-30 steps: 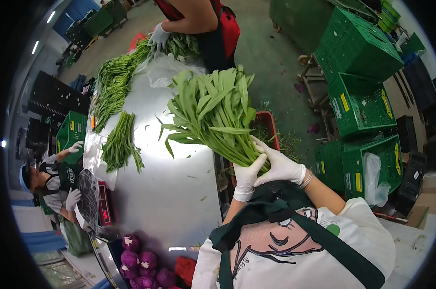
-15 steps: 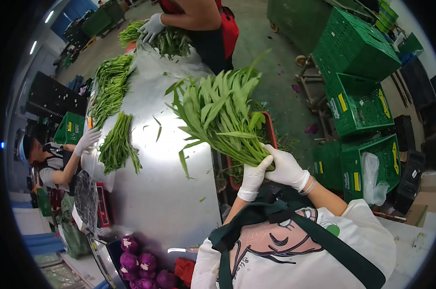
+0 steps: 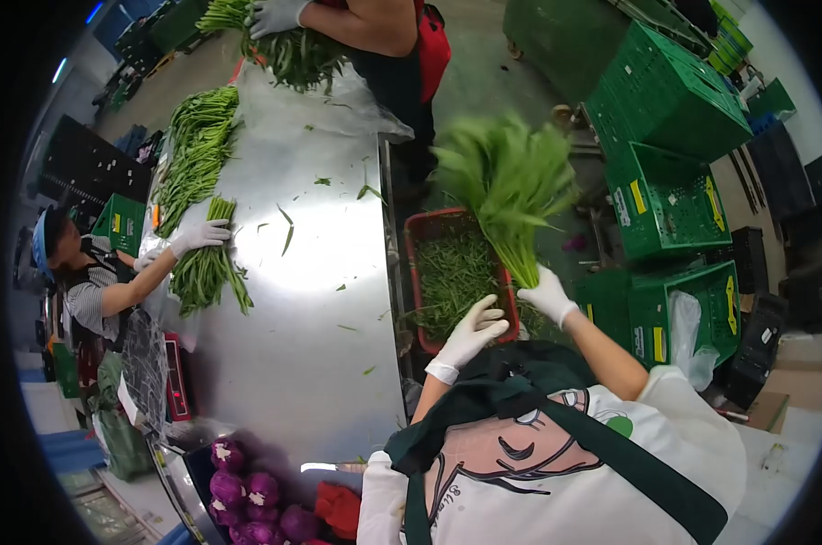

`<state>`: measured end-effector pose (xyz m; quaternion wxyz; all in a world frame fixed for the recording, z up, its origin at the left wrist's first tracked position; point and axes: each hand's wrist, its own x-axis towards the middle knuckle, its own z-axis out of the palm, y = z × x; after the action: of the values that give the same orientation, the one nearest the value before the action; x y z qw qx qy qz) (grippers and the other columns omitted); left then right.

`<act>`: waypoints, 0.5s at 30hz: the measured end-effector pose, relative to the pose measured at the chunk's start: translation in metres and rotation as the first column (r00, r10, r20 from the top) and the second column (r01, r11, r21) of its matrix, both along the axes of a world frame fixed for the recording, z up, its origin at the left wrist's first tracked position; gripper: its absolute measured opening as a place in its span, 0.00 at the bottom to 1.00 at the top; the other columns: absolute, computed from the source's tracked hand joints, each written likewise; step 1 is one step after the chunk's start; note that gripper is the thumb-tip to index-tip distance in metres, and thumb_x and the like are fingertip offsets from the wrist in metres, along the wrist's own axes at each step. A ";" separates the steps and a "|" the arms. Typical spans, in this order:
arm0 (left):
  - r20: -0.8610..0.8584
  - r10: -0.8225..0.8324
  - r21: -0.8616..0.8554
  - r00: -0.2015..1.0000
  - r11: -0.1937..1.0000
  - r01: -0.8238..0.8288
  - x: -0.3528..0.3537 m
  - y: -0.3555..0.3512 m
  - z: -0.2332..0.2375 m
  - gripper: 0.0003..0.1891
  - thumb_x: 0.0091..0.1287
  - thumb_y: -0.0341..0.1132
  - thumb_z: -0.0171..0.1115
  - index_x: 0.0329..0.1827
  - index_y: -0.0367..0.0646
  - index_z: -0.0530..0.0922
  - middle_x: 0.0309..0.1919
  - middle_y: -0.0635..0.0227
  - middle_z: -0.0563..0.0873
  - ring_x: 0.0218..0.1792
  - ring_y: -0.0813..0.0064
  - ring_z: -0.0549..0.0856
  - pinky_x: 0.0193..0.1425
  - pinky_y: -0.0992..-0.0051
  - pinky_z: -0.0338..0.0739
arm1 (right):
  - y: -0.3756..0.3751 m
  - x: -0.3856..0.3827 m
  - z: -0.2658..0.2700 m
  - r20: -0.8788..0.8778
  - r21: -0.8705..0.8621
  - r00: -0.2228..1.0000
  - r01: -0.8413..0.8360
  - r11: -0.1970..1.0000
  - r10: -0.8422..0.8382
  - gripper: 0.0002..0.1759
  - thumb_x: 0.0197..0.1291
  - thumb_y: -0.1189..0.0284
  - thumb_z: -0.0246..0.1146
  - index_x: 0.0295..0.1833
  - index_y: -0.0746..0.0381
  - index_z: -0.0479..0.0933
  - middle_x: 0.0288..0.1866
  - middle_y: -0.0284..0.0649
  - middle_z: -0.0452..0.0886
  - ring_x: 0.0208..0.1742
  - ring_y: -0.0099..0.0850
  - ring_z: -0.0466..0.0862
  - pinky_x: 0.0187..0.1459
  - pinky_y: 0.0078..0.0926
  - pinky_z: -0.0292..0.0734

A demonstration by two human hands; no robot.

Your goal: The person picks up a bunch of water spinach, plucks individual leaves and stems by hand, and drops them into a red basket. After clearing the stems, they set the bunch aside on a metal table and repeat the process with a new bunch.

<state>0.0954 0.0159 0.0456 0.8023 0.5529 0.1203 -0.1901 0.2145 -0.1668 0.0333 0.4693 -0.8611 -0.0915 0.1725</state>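
Note:
My right hand (image 3: 548,296), in a white glove, is closed round the stems of a bunch of water spinach (image 3: 511,195). The bunch stands up and away from me, its long leaves blurred by motion. Left of it, my gloved left hand (image 3: 471,336) is open, fingers apart, holding nothing. It hovers over the near end of a red crate (image 3: 414,272) containing loose green trimmings (image 3: 455,272). A few leaf scraps are scattered across the metal table (image 3: 311,363) beside the crate.
Across the table a co-worker's gloved hand (image 3: 202,238) rests on a bunch of greens (image 3: 209,282); a long pile (image 3: 193,145) lies beyond. Another person (image 3: 375,27) handles greens at the far end. Purple onions (image 3: 229,489), a knife (image 3: 325,467) and green crates (image 3: 674,213) are around me.
My left hand has let go of the stems and moved down-left. My right hand has swung the bunch rightward, off the table's edge. The co-worker's hand has reached onto the nearby bunch.

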 end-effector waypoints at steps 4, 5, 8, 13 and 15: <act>-0.095 0.081 0.227 0.992 0.972 -0.058 -0.030 0.005 -0.022 0.34 0.63 0.42 0.66 0.69 0.39 0.63 0.59 0.53 0.75 0.57 0.66 0.78 0.60 0.72 0.72 | -0.018 0.030 -0.006 -0.393 0.029 0.914 0.124 0.992 -0.103 0.15 0.43 0.74 0.68 0.37 0.69 0.76 0.27 0.38 0.80 0.23 0.26 0.79 0.28 0.25 0.75; -0.105 0.144 0.119 0.984 0.984 -0.131 -0.037 0.009 -0.023 0.28 0.66 0.40 0.62 0.67 0.42 0.66 0.58 0.59 0.77 0.54 0.72 0.79 0.60 0.74 0.70 | -0.024 0.031 0.003 -0.397 0.065 0.910 0.161 0.985 -0.122 0.14 0.43 0.74 0.68 0.36 0.68 0.76 0.28 0.38 0.81 0.23 0.26 0.79 0.28 0.25 0.75; -0.216 0.274 0.097 0.937 0.961 -0.259 -0.055 0.021 -0.033 0.25 0.67 0.43 0.60 0.65 0.44 0.69 0.53 0.67 0.81 0.51 0.77 0.80 0.58 0.75 0.69 | -0.042 0.026 -0.027 -0.422 -0.198 0.889 0.100 0.975 -0.177 0.16 0.41 0.71 0.68 0.37 0.69 0.78 0.29 0.39 0.81 0.25 0.28 0.79 0.30 0.26 0.74; -0.301 0.421 0.127 0.856 0.907 -0.401 -0.081 0.034 -0.042 0.23 0.68 0.46 0.59 0.62 0.44 0.73 0.50 0.68 0.83 0.47 0.78 0.81 0.54 0.77 0.70 | -0.048 0.039 -0.041 -0.542 -0.253 0.833 -0.038 0.967 -0.109 0.19 0.39 0.69 0.69 0.38 0.69 0.78 0.28 0.40 0.82 0.26 0.30 0.79 0.31 0.27 0.74; -0.404 0.405 0.208 0.820 0.914 -0.349 -0.083 0.040 -0.057 0.23 0.68 0.46 0.58 0.61 0.43 0.73 0.51 0.68 0.83 0.47 0.78 0.82 0.53 0.75 0.72 | -0.043 0.041 -0.040 -0.427 -0.252 0.894 0.026 0.967 -0.136 0.17 0.40 0.69 0.68 0.36 0.68 0.78 0.27 0.40 0.81 0.25 0.28 0.79 0.28 0.28 0.73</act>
<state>0.0127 0.0557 -0.0115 0.7399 0.5097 0.4164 -0.1391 0.2555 -0.2100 -0.0065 0.3772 -0.8530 0.0749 0.3528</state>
